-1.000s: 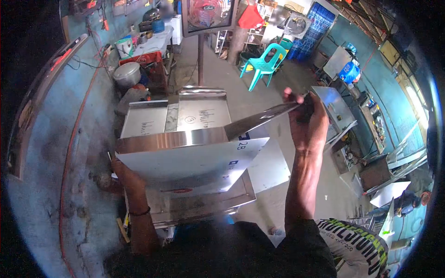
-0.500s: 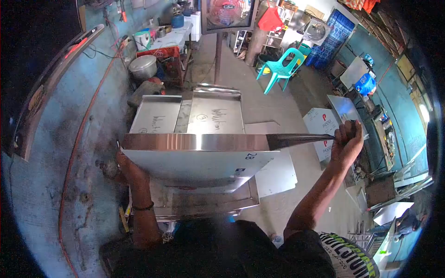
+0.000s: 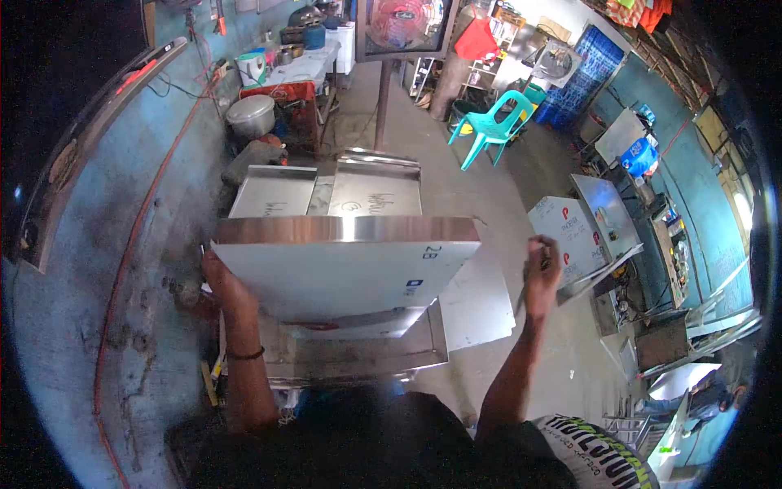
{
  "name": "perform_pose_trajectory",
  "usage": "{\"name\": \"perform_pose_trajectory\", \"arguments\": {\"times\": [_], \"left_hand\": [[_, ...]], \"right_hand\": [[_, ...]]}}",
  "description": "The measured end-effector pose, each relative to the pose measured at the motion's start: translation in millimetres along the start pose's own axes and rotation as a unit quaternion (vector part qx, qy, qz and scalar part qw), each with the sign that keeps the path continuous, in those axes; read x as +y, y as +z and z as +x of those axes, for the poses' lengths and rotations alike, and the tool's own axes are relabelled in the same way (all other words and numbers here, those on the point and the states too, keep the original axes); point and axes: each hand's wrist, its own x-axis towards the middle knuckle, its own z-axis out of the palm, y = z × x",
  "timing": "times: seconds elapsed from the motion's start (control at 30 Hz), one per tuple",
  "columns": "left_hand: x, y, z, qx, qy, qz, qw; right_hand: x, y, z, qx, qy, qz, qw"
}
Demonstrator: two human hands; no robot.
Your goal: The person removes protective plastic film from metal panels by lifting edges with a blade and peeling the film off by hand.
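A shallow metal box panel [image 3: 350, 273] is tilted up in front of me, its shiny folded rim on top and "2B" printed on its pale face. At its left edge my left hand [image 3: 232, 289] is closed round the side. My right hand [image 3: 543, 273] is off to the right of the panel, not touching it, fingers curled on something small and dark that I cannot make out. Under the panel lies a metal tray [image 3: 358, 359]. Two metal trays with handwriting, a left one [image 3: 273, 189] and a right one [image 3: 379, 183], are behind it.
A green chair [image 3: 493, 126] and a fan [image 3: 403, 24] stand ahead. A blue wall [image 3: 81, 244] runs along the left. Printed sheets [image 3: 566, 232] lean at the right. Another person's printed shirt [image 3: 590, 452] is close at lower right.
The dark strip that stretched from the panel's rim to my right hand has come off the rim. My right hand has moved down and left, closer to me. My left hand still grips the panel.
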Motion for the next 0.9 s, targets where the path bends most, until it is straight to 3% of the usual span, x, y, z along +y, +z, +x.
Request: {"name": "perform_pose_trajectory", "arguments": {"times": [0.07,0.1,0.13,0.2,0.27,0.33,0.4,0.47,0.6,0.67,0.73,0.77,0.8,0.83,0.87,0.9], "left_hand": [[-15,-4,10,0.002,0.043,-0.035,0.998],[-11,3,4,0.087,0.024,-0.045,0.995],[0,11,-4,0.103,0.029,-0.040,0.993],[23,26,-13,0.033,-0.020,-0.155,0.987],[17,26,-2,-0.060,0.028,-0.111,0.992],[38,36,-19,-0.028,0.054,-0.094,0.994],[37,34,-17,-0.001,0.084,-0.085,0.993],[9,23,-5,-0.037,0.014,-0.121,0.992],[50,37,-19,0.001,-0.074,-0.089,0.993],[65,45,-29,0.017,0.049,0.005,0.999],[51,47,-18,0.024,0.067,-0.018,0.997],[37,49,-16,-0.001,0.221,0.000,0.975],[61,44,-17,0.020,0.096,0.138,0.986],[72,42,-22,-0.019,0.052,0.063,0.996],[56,39,-17,-0.001,0.082,0.030,0.996],[61,35,-20,0.052,0.108,-0.033,0.992]], "right_hand": [[-28,4,-27,-0.084,0.022,-0.015,0.996],[-48,4,-42,-0.139,0.032,0.052,0.988],[-72,4,-54,-0.196,0.046,0.118,0.972],[-133,18,-70,-0.291,-0.118,0.148,0.938],[-171,34,-70,-0.401,-0.174,0.191,0.879],[-184,65,-67,-0.378,-0.220,0.319,0.841],[-202,97,-61,-0.335,-0.197,0.282,0.877],[-224,126,-45,-0.323,-0.177,0.227,0.901],[-232,162,-39,-0.305,-0.200,0.186,0.912],[-229,167,-39,-0.254,-0.191,0.083,0.945],[-223,173,-40,-0.227,-0.168,0.008,0.959],[-218,180,-36,-0.234,-0.171,0.043,0.956],[-211,186,-31,-0.244,-0.167,0.074,0.952],[-204,187,-21,-0.294,-0.119,0.120,0.941],[-200,187,-14,-0.333,-0.071,0.166,0.926],[-201,187,-12,-0.327,-0.099,0.115,0.933]]}}
